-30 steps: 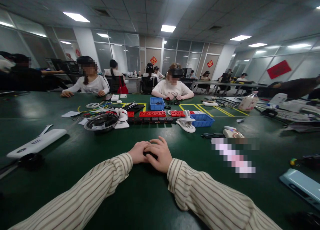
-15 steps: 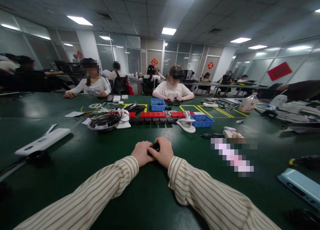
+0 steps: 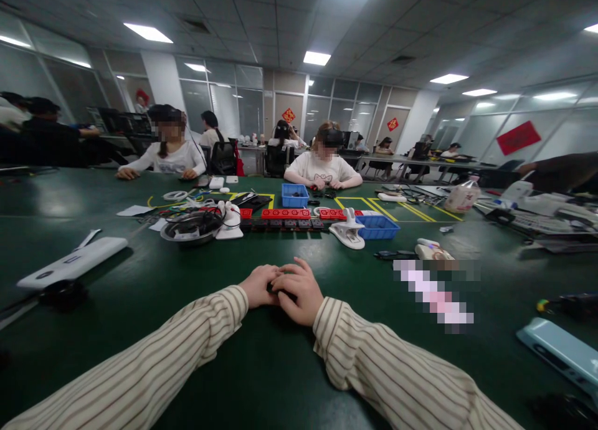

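Observation:
Above the green table (image 3: 261, 367), my left hand (image 3: 260, 285) is closed around a small black object (image 3: 271, 288). Only a dark sliver of it shows between the hands, so its kind cannot be made out. My right hand (image 3: 301, 293) lies over the tips of my left fingers. Its own fingers are stretched out and apart, with the thumb held away from them, and no grip shows.
Ahead lie a red-and-black power strip row (image 3: 284, 221), a white clip stand (image 3: 348, 230), blue bins (image 3: 378, 226) and a metal bowl (image 3: 191, 230) of cables. A white device (image 3: 75, 262) is left, a light-blue one (image 3: 560, 355) right. People sit opposite.
My right hand has loosened from the black object and its fingers have spread and lifted. My left hand has shifted slightly left. Less of the object shows now.

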Motion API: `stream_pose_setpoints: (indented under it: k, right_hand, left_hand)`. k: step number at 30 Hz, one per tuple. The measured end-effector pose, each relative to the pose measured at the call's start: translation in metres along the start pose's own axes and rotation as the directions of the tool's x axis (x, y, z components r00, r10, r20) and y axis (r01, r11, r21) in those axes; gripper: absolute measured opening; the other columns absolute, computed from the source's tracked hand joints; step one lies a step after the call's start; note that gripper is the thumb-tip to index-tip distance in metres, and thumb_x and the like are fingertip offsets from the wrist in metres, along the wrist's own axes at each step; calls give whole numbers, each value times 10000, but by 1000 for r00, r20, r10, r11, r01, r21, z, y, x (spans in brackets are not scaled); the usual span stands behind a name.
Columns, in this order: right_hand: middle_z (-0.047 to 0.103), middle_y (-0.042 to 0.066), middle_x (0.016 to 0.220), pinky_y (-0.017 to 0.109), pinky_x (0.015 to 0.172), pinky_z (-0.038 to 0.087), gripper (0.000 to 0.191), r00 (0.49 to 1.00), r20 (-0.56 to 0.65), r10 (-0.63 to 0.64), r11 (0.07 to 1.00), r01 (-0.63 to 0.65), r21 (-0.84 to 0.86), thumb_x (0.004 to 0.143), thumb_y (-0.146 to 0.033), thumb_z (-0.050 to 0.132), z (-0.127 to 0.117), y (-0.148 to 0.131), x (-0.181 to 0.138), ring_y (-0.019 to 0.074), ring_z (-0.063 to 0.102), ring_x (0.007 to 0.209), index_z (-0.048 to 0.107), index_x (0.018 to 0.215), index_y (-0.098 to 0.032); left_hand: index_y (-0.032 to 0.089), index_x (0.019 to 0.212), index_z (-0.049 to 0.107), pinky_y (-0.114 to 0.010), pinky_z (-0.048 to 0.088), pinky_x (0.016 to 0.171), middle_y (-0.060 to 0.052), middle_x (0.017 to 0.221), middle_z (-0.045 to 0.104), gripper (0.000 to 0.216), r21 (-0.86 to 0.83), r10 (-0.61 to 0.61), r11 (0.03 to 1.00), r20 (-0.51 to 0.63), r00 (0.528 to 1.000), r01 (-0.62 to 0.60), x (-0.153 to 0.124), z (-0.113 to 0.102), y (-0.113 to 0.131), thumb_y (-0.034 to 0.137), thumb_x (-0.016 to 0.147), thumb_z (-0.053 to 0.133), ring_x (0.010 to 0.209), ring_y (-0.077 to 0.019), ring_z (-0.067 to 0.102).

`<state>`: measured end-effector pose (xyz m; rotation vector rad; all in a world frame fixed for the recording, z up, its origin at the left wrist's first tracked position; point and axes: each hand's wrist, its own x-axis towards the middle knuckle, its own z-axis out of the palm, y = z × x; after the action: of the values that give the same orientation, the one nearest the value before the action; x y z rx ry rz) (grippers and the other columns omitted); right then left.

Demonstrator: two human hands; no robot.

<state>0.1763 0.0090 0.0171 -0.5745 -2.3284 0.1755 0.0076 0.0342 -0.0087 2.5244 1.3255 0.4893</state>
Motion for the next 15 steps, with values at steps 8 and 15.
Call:
stream_pose_setpoints:
  k: [8, 15]
  right_hand:
    - [523, 72, 910, 350, 774, 354, 388, 938, -98, 333, 924, -345, -162, 697, -490, 574, 8, 6, 2, 214, 464, 862, 512, 895, -162]
    - [544, 41, 817, 332, 754, 346, 260, 946, -61, 319, 929, -325, -176, 718, -409, 583, 6, 10, 3, 194, 471, 817, 528, 810, -172]
  left_hand:
    - [147, 1067, 478, -371, 380, 853, -65, 980, 559, 694, 5, -94, 995, -144, 985, 95, -6, -2, 20, 458, 499, 728, 911, -252, 525]
    - [149, 760, 551, -374, 367, 855, -36, 762, 566, 283, 95, -72, 992, -131, 989, 84, -5, -2, 24, 360, 606, 662, 795, -225, 531]
